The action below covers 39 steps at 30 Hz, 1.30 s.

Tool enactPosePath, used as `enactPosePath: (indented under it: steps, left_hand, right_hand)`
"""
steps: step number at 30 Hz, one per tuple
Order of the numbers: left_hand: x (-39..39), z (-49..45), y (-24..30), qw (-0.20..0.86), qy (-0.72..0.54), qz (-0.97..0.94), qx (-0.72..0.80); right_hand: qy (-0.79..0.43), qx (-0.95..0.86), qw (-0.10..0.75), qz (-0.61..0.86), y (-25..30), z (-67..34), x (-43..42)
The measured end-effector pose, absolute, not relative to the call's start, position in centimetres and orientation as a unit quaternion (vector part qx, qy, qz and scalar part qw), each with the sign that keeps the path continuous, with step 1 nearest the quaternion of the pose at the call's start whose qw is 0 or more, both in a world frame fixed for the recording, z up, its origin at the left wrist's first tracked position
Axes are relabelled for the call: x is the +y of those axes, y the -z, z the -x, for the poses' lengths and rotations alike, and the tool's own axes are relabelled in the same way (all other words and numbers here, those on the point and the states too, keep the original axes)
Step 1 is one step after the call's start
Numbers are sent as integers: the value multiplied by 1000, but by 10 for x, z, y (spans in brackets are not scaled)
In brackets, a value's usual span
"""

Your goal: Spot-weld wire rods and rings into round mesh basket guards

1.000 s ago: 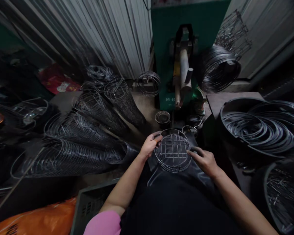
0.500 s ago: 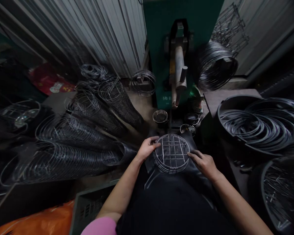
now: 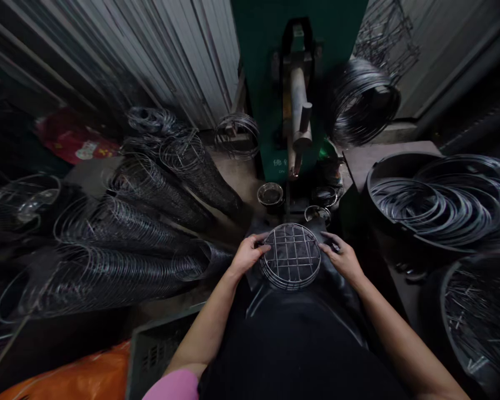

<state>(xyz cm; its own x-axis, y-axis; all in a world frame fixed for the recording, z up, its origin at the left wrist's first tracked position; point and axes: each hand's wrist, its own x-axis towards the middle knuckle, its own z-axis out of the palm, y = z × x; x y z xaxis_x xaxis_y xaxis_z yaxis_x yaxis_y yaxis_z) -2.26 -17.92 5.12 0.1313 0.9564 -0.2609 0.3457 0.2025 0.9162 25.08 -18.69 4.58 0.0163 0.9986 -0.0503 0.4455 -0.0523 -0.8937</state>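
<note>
A small stack of round wire racks (image 3: 291,255), with crossed wires inside ring rims, lies on the dark apron over my lap. My left hand (image 3: 249,255) grips the left side of the rims, thumb on top and fingers behind. On the opposite side my right hand (image 3: 340,256) holds the rim between thumb and fingers, close to the upper right edge. Just beyond the racks, a green machine (image 3: 266,111) carries a round metal arm (image 3: 299,94) with a rod tip pointing down. How many racks are stacked I cannot tell.
Long stacks of wire rings (image 3: 116,278) lie at the left. On the right stand a black tub of wire rings (image 3: 370,191) and a tub of short wire pieces (image 3: 445,300). Small round dishes (image 3: 270,194) sit below the machine. A green crate (image 3: 135,355) is at lower left.
My right hand has shifted up along the rim, its fingers more spread. The top rack's crossed wires sit at a slightly different angle. The whole view has tilted a little.
</note>
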Motion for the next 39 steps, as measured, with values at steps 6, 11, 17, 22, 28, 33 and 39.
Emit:
enactPosePath:
  steps: [6, 11, 17, 22, 28, 33, 39]
  left_hand:
    - [-184, 24, -53, 423, -256, -617, 612]
    - [-194, 28, -52, 410, -193, -683, 573]
    - [-208, 23, -47, 384, -118, -698, 592]
    - [-204, 22, -48, 379, -130, -714, 574]
    - [-199, 23, -53, 368, -125, -733, 558]
    - [-197, 23, -49, 380, -127, -736, 546]
    - [-193, 24, -42, 418, -169, -727, 518]
  right_hand:
    - [-476, -513, 389, 600, -42, -241, -179]
    - [-489, -495, 383, 607, -43, -241, -188]
    - [-494, -481, 390, 610, -44, -240, -198]
    - [-486, -460, 401, 625, -47, -236, -202]
    - [-500, -425, 413, 631, -50, -235, -208]
    - [-503, -394, 430, 638, -45, -236, -208]
    - [-556, -278, 475, 623, -34, -227, -209]
